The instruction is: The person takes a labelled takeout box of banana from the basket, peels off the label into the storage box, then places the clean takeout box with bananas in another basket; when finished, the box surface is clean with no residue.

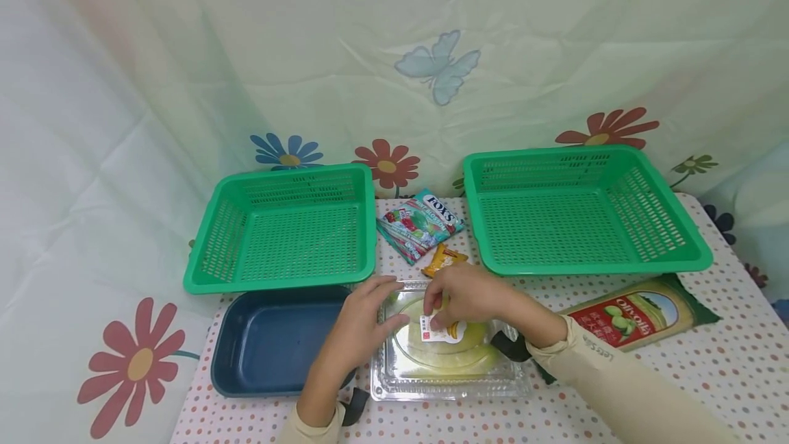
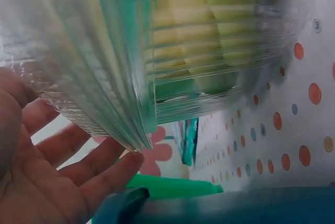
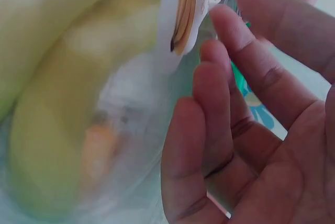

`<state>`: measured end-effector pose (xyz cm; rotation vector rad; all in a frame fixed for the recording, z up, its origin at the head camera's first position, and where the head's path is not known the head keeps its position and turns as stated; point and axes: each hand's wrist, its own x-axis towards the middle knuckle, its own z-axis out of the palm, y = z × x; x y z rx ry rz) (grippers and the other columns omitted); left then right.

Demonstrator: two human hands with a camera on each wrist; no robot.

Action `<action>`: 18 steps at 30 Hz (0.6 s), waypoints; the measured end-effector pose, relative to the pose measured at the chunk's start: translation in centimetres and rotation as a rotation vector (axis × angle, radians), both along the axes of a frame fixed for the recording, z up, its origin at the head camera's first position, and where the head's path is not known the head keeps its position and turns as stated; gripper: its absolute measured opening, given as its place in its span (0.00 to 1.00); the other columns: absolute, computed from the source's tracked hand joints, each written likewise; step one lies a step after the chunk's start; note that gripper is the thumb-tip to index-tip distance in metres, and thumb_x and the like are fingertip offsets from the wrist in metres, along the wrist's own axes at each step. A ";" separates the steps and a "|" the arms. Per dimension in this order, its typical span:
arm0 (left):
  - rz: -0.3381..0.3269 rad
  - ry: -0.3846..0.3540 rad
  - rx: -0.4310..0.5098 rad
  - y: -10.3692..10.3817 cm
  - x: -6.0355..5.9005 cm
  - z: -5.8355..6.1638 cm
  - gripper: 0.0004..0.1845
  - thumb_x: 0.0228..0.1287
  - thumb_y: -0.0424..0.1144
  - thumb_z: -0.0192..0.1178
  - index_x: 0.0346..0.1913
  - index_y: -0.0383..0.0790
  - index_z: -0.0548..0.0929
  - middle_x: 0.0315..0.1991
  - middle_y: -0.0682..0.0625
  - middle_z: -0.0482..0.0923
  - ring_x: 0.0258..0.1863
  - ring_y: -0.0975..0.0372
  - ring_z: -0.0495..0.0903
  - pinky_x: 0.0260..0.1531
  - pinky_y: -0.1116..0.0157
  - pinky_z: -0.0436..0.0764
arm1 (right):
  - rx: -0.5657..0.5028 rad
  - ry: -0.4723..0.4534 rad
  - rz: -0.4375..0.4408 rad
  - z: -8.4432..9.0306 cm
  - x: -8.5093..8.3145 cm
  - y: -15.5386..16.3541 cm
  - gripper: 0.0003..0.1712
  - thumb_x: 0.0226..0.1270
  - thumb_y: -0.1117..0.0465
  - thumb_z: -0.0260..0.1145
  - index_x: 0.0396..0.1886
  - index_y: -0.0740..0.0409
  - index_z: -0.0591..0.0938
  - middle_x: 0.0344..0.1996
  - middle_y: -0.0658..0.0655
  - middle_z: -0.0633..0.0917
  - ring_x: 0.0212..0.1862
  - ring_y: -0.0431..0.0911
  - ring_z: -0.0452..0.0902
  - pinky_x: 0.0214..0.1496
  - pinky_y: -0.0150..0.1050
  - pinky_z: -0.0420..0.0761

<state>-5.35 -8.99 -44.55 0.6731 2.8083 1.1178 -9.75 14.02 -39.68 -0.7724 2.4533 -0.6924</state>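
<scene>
A clear plastic clamshell box (image 1: 453,386) of yellow-green bananas (image 2: 193,25) lies on the spotted tablecloth at the front centre. My left hand (image 1: 364,321) rests along the box's left side, its spread fingers touching the lid's edge in the left wrist view. Over the lid, my right hand (image 1: 471,293) has its bent fingertips at a white label (image 1: 455,333) with a banana picture. In the right wrist view the fingertips meet the label's edge (image 3: 201,9), with thumb and index finger apart. Part of the label is hidden under the fingers.
Green baskets stand at the back left (image 1: 372,238) and back right (image 1: 585,270). Between them lie a Fox's candy bag (image 1: 422,225) and a small orange packet (image 1: 442,260). A dark blue tub (image 1: 277,344) is left of the box, an OliVoilà pasta pack (image 1: 641,310) right.
</scene>
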 end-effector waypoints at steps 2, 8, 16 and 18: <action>-0.002 -0.021 0.003 0.0 -0.1 -0.1 0.28 0.64 0.44 0.72 0.66 0.43 0.80 0.68 0.46 0.76 0.69 0.51 0.74 0.65 0.51 0.77 | 0.019 0.002 -0.021 0.0 0.1 -0.2 0.09 0.52 0.57 0.82 0.25 0.43 0.87 0.24 0.40 0.81 0.30 0.38 0.74 0.34 0.36 0.74; -0.006 -0.010 -0.004 -0.1 -0.2 -0.2 0.28 0.63 0.44 0.72 0.65 0.42 0.80 0.67 0.48 0.78 0.69 0.52 0.75 0.66 0.51 0.77 | 0.091 0.021 -0.078 -0.1 0.4 -1.0 0.13 0.49 0.57 0.83 0.20 0.41 0.84 0.19 0.42 0.79 0.27 0.40 0.73 0.32 0.38 0.72; -0.023 -0.007 -0.001 -0.3 -0.3 -0.4 0.28 0.63 0.43 0.72 0.65 0.42 0.81 0.65 0.48 0.79 0.68 0.51 0.76 0.65 0.50 0.77 | 0.130 0.065 -0.082 -0.3 0.4 -1.5 0.15 0.55 0.58 0.79 0.17 0.39 0.83 0.15 0.41 0.76 0.24 0.38 0.70 0.29 0.36 0.68; -0.026 -0.008 -0.002 -0.3 -0.3 -0.4 0.28 0.63 0.43 0.72 0.65 0.42 0.81 0.65 0.48 0.79 0.68 0.51 0.76 0.65 0.50 0.77 | 0.125 0.061 -0.082 -0.3 0.4 -1.5 0.15 0.56 0.59 0.78 0.17 0.39 0.83 0.15 0.42 0.76 0.24 0.39 0.70 0.29 0.36 0.67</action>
